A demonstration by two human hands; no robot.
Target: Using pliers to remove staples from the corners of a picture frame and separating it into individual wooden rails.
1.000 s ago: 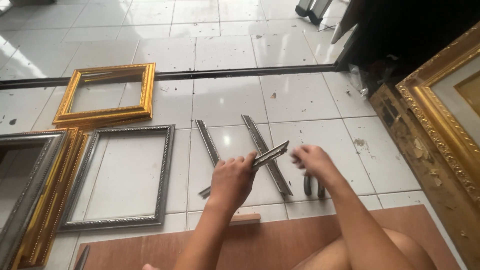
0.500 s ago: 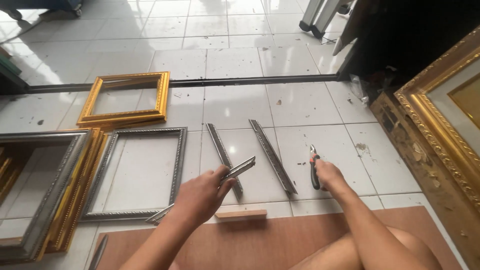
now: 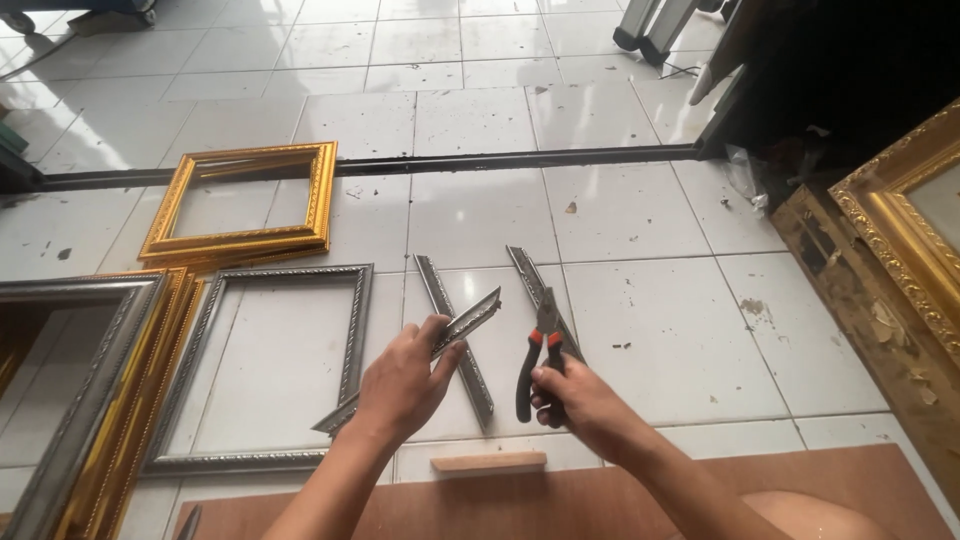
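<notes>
Two loose silver strips [image 3: 455, 335] lie unjoined on the floor tiles [image 3: 640, 330]. We note the left hand [image 3: 400, 385] gripping a third strip [image 3: 440, 350] above them, the right hand [image 3: 575, 400] closed around pliers [image 3: 540, 350]. One silver frame [image 3: 270, 370] lies assembled; we judge this one barely begun.

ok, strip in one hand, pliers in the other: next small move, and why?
Probably bring the pliers up to the near end of the silver strip. The left hand holds that strip tilted above the floor, its upper end free. The right hand has the pliers by the handles, nose pointing away and apart from the strip, so they cannot yet work on it.
</notes>
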